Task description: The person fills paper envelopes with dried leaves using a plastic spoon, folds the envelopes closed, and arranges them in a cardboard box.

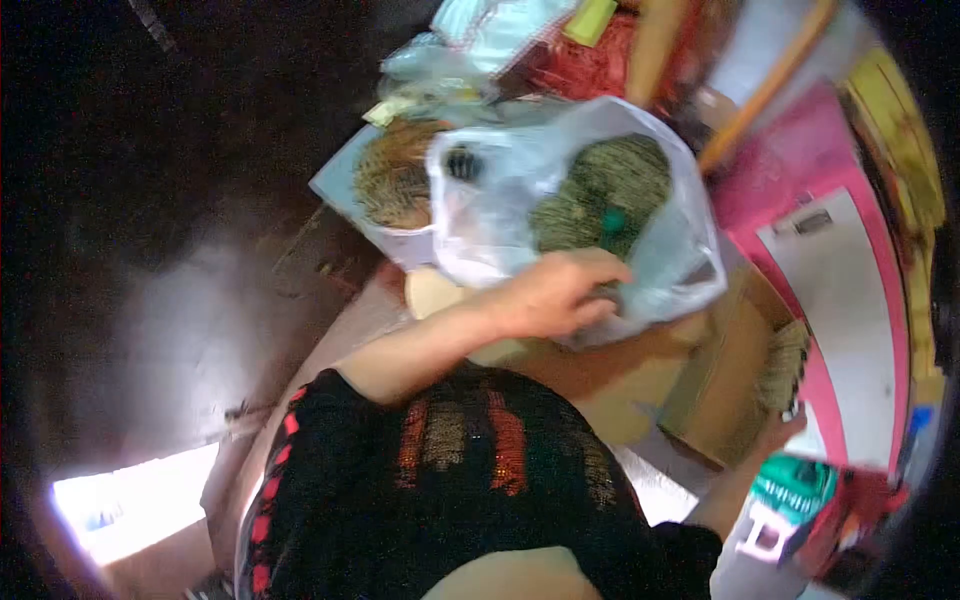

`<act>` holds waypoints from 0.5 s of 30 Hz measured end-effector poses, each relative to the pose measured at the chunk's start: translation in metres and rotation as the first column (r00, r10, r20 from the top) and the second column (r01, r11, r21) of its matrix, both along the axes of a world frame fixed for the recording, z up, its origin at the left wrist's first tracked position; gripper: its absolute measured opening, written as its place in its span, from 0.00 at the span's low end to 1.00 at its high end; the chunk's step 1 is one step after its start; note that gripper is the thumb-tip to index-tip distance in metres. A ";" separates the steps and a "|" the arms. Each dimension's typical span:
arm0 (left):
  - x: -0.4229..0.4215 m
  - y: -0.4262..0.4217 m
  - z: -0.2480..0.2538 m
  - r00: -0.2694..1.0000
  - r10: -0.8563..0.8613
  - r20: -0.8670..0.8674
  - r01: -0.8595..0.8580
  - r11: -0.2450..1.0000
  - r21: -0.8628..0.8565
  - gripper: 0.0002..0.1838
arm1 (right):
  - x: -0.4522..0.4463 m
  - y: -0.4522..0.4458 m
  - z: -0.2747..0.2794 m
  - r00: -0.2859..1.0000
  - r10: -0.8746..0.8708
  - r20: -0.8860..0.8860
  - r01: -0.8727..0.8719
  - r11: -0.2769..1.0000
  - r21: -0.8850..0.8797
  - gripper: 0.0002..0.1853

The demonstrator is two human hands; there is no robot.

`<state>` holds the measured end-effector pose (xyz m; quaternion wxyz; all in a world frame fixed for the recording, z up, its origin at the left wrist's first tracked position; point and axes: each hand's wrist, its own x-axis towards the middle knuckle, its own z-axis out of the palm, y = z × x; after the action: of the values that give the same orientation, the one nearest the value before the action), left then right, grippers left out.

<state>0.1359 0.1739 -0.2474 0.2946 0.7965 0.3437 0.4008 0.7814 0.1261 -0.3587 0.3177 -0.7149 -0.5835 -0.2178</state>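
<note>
A translucent white plastic bag (465,250) lies wide open in front of me, holding greenish-brown fibrous bundles (615,190) with a small green spot on them. Over its near rim reaches my left hand (560,292), slightly blurred, fingers bent and thumb apart from them, with nothing clearly held. Low on the right, my right hand (785,428) is closed around the lower end of a tan bristly bundle (783,370) with a dark edge. Part of that hand is in shadow. Left of the bag sits a brown, fuzzy-looking pile (395,180) on a pale blue surface.
An open cardboard box (725,385) stands between the bag and my right arm. Beyond it is a pink-and-white panel (840,260). A green-and-white package (793,488) lies below my right hand. Plastic bags (440,65) and red material (590,65) are at the back.
</note>
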 end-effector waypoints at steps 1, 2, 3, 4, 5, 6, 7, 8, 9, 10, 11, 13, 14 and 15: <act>0.001 0.000 0.000 1.000 0.002 0.016 -0.002 1.000 -0.008 0.19 | 0.000 0.000 0.000 0.999 -0.016 0.041 0.016 1.000 0.000 0.34; -0.004 -0.004 0.001 0.999 -0.001 0.034 0.001 1.000 -0.009 0.19 | -0.008 0.001 0.009 0.996 -0.038 0.083 0.037 0.999 0.008 0.34; -0.008 -0.007 0.000 0.998 0.004 0.068 -0.006 0.999 0.031 0.18 | -0.010 0.002 0.013 0.988 -0.058 0.146 0.064 0.997 -0.033 0.35; -0.014 -0.012 -0.001 0.998 0.025 0.063 -0.027 0.999 0.030 0.18 | -0.012 0.000 0.019 0.973 -0.086 0.214 0.104 0.992 -0.073 0.35; -0.020 -0.017 -0.003 0.995 0.076 0.066 -0.079 0.996 0.052 0.17 | -0.018 -0.001 0.023 0.968 -0.122 0.221 0.145 0.985 -0.090 0.35; -0.026 -0.022 -0.003 0.990 0.127 0.069 -0.132 0.989 0.072 0.17 | -0.016 0.002 0.025 0.954 -0.113 0.277 0.135 0.989 -0.063 0.35; -0.034 -0.027 -0.001 0.981 0.150 0.121 -0.162 0.982 0.099 0.16 | -0.016 0.001 0.026 0.954 -0.144 0.263 0.169 0.983 -0.074 0.36; -0.042 -0.030 -0.003 0.979 0.167 0.117 -0.179 0.979 0.100 0.16 | -0.021 -0.001 0.031 0.953 -0.175 0.248 0.201 0.976 -0.086 0.38; -0.052 -0.034 -0.007 0.965 0.220 0.146 -0.241 0.959 0.149 0.14 | -0.028 -0.003 0.032 0.960 -0.149 0.239 0.157 0.988 -0.014 0.40; -0.062 -0.039 -0.009 0.946 0.268 0.180 -0.302 0.934 0.194 0.13 | -0.030 -0.003 0.033 0.962 -0.135 0.237 0.142 0.990 -0.013 0.40; -0.075 -0.044 -0.008 0.937 0.311 0.162 -0.341 0.914 0.221 0.09 | -0.032 -0.002 0.034 0.954 -0.186 0.233 0.187 0.982 0.020 0.41; -0.099 -0.055 -0.012 0.888 0.433 0.156 -0.459 0.854 0.244 0.09 | -0.044 -0.001 0.046 0.945 -0.238 0.226 0.223 0.971 0.090 0.41; -0.111 -0.059 -0.015 0.832 0.534 0.150 -0.554 0.788 0.268 0.09 | -0.047 0.000 0.051 0.946 -0.232 0.226 0.216 0.972 0.092 0.41; -0.121 -0.063 -0.020 0.775 0.611 0.164 -0.632 0.738 0.239 0.08 | -0.049 0.000 0.056 0.927 -0.258 0.271 0.215 0.960 0.180 0.40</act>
<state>0.0146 0.1109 -0.2670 0.0409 0.6540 0.5181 0.5498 0.7326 0.1257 -0.3028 0.2513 -0.7149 -0.5157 -0.3999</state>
